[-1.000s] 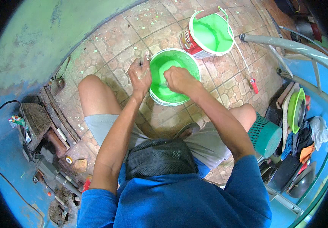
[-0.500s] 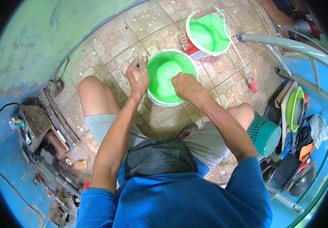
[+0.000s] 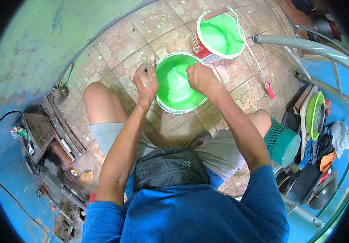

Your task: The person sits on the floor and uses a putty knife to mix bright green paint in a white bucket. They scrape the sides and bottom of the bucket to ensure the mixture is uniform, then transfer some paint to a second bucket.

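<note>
Between my bent legs stands a round bucket (image 3: 169,108) of bright green paint (image 3: 178,83), its inner wall coated green. My left hand (image 3: 146,83), smeared with pale paint, grips the bucket at its left side near the rim. Over the right part of the opening, my right hand (image 3: 203,79) is closed in a fist, back of the hand upward. Whatever that fist holds is hidden beneath it. The paint surface shows a lighter swirled patch in the middle.
A second paint bucket (image 3: 201,46) stands beyond to the right, a roller with a white rod and red handle (image 3: 269,90) across its rim. Right of me are a ladder (image 3: 304,42), a teal basket (image 3: 284,143) and piled cloths. Tools (image 3: 57,182) line the left wall.
My right hand has moved slightly away from me and right, toward the bucket's far right rim. The paint's swirl has changed shape. My left hand stays at the bucket's side.
</note>
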`<state>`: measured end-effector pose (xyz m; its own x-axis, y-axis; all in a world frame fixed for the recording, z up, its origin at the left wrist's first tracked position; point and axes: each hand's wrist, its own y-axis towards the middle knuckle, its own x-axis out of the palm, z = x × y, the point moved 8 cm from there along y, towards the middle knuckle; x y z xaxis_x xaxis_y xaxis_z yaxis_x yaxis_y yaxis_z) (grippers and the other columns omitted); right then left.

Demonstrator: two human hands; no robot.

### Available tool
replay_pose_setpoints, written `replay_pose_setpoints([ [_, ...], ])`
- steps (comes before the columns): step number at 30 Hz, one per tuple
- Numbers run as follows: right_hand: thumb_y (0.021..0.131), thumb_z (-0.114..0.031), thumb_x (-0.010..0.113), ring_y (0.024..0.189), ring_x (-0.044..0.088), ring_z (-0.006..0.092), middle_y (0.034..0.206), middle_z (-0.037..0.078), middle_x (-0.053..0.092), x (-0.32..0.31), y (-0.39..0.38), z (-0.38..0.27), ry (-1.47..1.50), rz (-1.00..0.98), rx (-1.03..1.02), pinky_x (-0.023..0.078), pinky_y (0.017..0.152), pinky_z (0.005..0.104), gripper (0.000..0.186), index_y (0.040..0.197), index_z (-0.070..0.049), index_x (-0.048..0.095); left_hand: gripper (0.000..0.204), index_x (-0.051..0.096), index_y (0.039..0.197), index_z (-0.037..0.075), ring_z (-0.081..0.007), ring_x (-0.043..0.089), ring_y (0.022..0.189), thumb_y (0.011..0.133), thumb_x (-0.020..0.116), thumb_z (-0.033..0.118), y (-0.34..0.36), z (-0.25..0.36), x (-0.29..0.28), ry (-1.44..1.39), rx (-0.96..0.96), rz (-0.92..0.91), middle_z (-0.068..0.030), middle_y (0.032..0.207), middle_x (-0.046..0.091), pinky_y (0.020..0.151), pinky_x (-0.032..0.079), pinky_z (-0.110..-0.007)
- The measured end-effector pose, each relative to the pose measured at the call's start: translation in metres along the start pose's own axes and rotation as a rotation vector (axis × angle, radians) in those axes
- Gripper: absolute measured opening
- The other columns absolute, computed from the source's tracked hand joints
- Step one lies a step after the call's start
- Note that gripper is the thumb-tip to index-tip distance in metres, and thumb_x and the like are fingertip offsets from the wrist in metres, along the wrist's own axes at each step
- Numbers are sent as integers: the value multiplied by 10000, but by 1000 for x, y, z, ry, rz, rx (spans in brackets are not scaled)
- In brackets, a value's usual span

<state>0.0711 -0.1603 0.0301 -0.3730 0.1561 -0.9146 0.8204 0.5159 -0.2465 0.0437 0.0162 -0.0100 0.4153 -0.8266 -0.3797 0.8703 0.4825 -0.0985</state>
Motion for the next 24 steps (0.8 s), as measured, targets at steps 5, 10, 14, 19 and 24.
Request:
replay_pose_setpoints([
  [5,732,-108,555,689,626,417,713,287,606,8,-29,-14,39,-101,-17,511,646,466,173,702,47,625,471,450,584,-59,-141,318,528,907,576,259,-2,4,1,-42,-4,-24,-140,493,358,473,301,-370],
  [10,769,-161,609,723,606,407,746,260,608,-36,-59,-12,94,8,34,490,684,449,196,805,30,624,474,460,598,-65,-163,326,521,911,566,275,0,-5,2,-15,-1,-10,-157,495,376,481,316,-383],
  [14,795,-154,599,735,592,413,749,267,589,-76,-83,-10,222,151,92,469,667,457,193,828,36,606,466,475,613,-68,-190,331,513,910,567,279,0,2,0,46,13,-7,-188,504,410,486,322,-395],
  [19,806,-140,603,724,593,415,748,264,590,-29,-86,3,202,90,88,463,652,461,191,828,50,599,472,465,600,-64,-199,333,508,913,560,277,-2,2,3,-33,35,-20,-198,504,413,487,321,-399],
  [24,809,-131,614,729,611,414,742,272,602,-40,-95,18,382,125,190,470,672,469,185,871,42,624,474,469,595,-63,-206,338,500,916,555,275,2,-4,3,-22,21,-25,-195,503,416,487,322,-393],
])
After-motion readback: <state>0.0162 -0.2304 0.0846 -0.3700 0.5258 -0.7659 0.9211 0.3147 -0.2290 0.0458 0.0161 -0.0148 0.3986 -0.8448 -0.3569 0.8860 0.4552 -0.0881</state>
